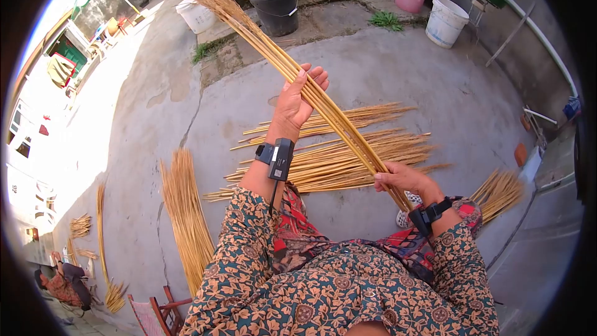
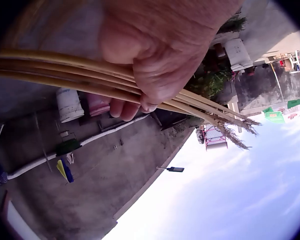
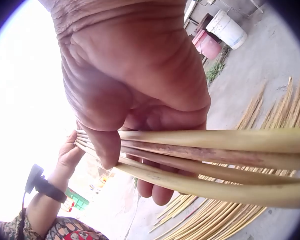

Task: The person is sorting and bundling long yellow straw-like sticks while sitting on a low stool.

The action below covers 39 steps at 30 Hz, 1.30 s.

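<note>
Several long tan stalks with feathery tops slant across the head view, tops at upper left and thick ends at lower right. The left hand holds them around the upper middle, its thumb across the stalks. Near the thick ends, the right hand pinches the same stalks between thumb and fingers. In the left wrist view the thumb presses on the stalks, with fingertips curled beneath. The right wrist view shows the stalks side by side between thumb and fingers.
Piles of stalks lie on the concrete ground below the hands. A larger bundle lies to the left, another at right. Buckets and a black plant pot stand at the back. Another person is at lower left.
</note>
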Motion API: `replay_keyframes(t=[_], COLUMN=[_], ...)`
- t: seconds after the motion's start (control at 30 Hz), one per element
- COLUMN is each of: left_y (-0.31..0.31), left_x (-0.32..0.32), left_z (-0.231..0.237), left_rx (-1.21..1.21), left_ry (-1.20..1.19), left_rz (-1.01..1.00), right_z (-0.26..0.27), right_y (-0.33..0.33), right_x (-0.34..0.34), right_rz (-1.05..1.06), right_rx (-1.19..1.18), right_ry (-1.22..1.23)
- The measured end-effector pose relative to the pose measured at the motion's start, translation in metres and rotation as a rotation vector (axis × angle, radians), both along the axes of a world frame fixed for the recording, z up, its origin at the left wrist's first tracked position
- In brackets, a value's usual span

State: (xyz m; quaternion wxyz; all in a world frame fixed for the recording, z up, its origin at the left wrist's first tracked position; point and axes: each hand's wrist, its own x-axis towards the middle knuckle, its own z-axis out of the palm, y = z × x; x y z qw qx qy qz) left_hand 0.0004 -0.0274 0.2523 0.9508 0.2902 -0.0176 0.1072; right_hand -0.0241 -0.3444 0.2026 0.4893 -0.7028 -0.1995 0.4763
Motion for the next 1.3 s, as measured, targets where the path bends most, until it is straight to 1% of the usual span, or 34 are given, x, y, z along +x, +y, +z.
replay_keyframes(t=[0.07,0.13,0.27,0.4,0.53,0.7,0.8,1.17,1.3], left_y=[-0.007,-0.009,-0.01,-0.018,-0.021,-0.017,-0.018,-0.014,-0.014], left_x=[-0.002,-0.002,0.001,-0.001,-0.001,0.002,0.002,0.005,0.003], left_z=[0.005,0.007,0.009,0.012,0.016,0.013,0.013,0.014,0.017], left_rx=[0.006,0.012,0.026,0.017,0.013,0.032,0.028,0.041,0.065], left_ry=[-0.028,-0.022,-0.004,-0.011,0.026,-0.003,0.002,-0.031,0.01], left_rz=[-0.052,-0.06,-0.052,-0.094,-0.068,-0.075,-0.078,-0.064,-0.045], right_z=[0.004,-0.001,0.006,0.012,0.011,0.019,0.019,0.015,0.014], right_y=[0.005,0.008,0.015,0.02,0.023,0.026,0.028,0.033,0.032], right_x=[-0.004,-0.007,-0.012,-0.009,-0.006,-0.015,-0.016,-0.012,-0.013], right_rz=[-0.011,-0.017,-0.032,-0.089,-0.086,-0.108,-0.058,-0.061,-0.055], right_rx=[0.038,0.044,0.033,0.106,0.113,0.16,0.177,0.206,0.225], right_ry=[0.062,0.102,0.089,0.095,0.134,0.163,0.148,0.121,0.102])
